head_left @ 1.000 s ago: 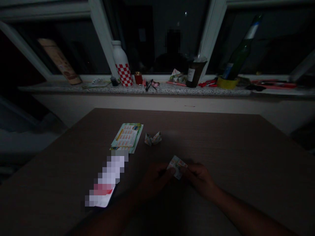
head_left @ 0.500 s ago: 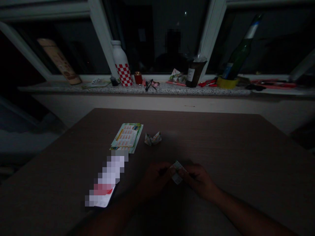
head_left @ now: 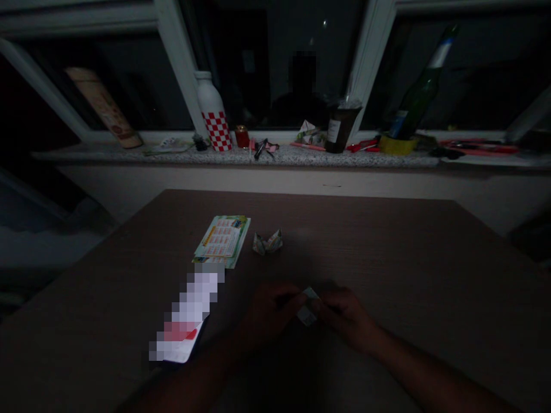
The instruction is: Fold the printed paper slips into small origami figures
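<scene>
Both the left hand (head_left: 271, 312) and the right hand (head_left: 350, 318) have a small folded paper (head_left: 307, 315) pinched between them, out in front at the near-middle of the table (head_left: 387, 246). Pretty dark, so can't really make out the creases. Just beyond sits a pointy two-winged paper shape (head_left: 267, 242), with some printed cards (head_left: 221, 238) left of it and a lit-up phone (head_left: 183, 349) nearer, partly pixelated.

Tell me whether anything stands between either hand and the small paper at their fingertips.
Nothing visible does: the left hand and the right hand both pinch the small paper directly. The folded paper shape sits beyond them on the table, out of the way.
</scene>
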Demonstrator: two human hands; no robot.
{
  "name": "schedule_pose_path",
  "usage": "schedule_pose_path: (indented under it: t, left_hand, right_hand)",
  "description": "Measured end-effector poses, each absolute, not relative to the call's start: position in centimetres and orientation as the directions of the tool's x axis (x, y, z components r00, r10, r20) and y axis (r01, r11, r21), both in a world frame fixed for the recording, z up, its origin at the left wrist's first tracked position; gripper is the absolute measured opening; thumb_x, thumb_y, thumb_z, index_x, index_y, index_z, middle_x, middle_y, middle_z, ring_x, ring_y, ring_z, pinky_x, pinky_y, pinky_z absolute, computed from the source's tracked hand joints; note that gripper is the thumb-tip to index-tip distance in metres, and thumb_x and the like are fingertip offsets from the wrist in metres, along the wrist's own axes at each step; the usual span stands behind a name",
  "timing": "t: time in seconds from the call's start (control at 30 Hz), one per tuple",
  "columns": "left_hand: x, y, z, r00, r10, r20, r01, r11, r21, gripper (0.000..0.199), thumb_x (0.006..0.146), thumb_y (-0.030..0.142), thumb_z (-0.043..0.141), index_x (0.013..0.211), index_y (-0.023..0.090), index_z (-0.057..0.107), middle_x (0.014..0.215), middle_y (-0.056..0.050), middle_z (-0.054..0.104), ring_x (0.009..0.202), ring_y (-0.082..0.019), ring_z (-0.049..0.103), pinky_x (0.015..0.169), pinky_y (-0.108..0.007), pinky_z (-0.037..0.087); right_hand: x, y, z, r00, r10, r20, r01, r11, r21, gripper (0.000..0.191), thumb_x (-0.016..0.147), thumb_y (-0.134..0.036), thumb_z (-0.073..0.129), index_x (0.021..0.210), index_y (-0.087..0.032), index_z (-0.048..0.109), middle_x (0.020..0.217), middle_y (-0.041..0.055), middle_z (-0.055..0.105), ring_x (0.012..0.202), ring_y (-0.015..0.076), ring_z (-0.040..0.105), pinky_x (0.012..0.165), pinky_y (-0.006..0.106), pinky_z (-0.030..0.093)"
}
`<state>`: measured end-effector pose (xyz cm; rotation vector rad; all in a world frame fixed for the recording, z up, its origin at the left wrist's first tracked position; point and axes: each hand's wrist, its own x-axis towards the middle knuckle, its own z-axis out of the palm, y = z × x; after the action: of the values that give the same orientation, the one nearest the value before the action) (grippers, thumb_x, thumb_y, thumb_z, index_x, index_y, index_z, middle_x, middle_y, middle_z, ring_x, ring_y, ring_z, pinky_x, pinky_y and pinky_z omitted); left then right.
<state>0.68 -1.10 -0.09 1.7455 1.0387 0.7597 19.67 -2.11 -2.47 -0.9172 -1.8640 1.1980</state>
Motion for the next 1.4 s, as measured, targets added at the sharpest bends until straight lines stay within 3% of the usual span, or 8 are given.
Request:
schedule_pose_path:
  t: [0.1, 0.3, 0.53, 0.73, 1.4]
  left_hand:
    - [0.60, -1.14, 0.00, 0.459, 0.885, 0.073, 0.318, -0.241, 0.917, 0.026, 0.087, 0.033, 0.053, 0.077, 0.014, 0.068, 0.069, -0.001, 0.064, 0.066, -0.012, 0.057, 0.062, -0.021, 0.040]
    - [1.02, -1.28, -0.18, 0.465, 0.885, -0.001, 0.266, -0.138, 0.954, 0.022, 0.086, 0.032, 0.054, 0.086, 0.014, 0.067, 0.076, -0.002, 0.065, 0.071, -0.014, 0.059, 0.064, -0.022, 0.043]
    - [1.02, -1.23, 0.04, 0.461, 0.885, 0.067, 0.335, -0.243, 0.910, 0.020, 0.085, 0.027, 0.055, 0.075, 0.014, 0.066, 0.068, 0.000, 0.061, 0.065, -0.012, 0.054, 0.061, -0.021, 0.039]
    - [1.05, -1.28, -0.07, 0.424, 0.905, 0.020, 0.357, -0.187, 0.915, 0.018, 0.084, 0.027, 0.056, 0.076, 0.015, 0.066, 0.069, 0.000, 0.062, 0.066, -0.012, 0.055, 0.061, -0.021, 0.040]
    - [0.90, -1.42, 0.18, 0.374, 0.924, 0.084, 0.341, -0.221, 0.914, 0.018, 0.082, 0.027, 0.057, 0.074, 0.014, 0.067, 0.068, -0.001, 0.064, 0.064, -0.013, 0.057, 0.061, -0.022, 0.041]
  right_hand:
    - [19.69, -2.19, -2.48, -0.466, 0.863, 0.197, 0.211, 0.324, -0.922, 0.038, 0.093, -0.037, 0.044, 0.065, -0.015, 0.057, 0.057, -0.0028, 0.042, 0.052, 0.0091, 0.039, 0.049, 0.021, 0.031]
    - [19.71, -2.33, -2.45, -0.429, 0.885, 0.183, 0.181, 0.282, -0.942, 0.038, 0.093, -0.037, 0.043, 0.066, -0.015, 0.057, 0.058, -0.0018, 0.046, 0.053, 0.0095, 0.042, 0.051, 0.020, 0.035]
    - [19.61, -2.33, -2.20, -0.477, 0.861, 0.176, 0.245, 0.323, -0.914, 0.037, 0.092, -0.033, 0.044, 0.061, -0.015, 0.053, 0.055, -0.0031, 0.041, 0.050, 0.0086, 0.039, 0.048, 0.020, 0.032]
    - [19.62, -2.22, -2.58, -0.468, 0.864, 0.187, 0.283, 0.347, -0.894, 0.035, 0.090, -0.031, 0.048, 0.059, -0.015, 0.052, 0.054, -0.0039, 0.038, 0.049, 0.0083, 0.036, 0.047, 0.021, 0.029]
    - [19.56, -2.27, -2.38, -0.446, 0.872, 0.202, 0.304, 0.360, -0.882, 0.029, 0.087, -0.030, 0.052, 0.064, -0.014, 0.060, 0.055, -0.0019, 0.049, 0.051, 0.0093, 0.042, 0.048, 0.021, 0.033]
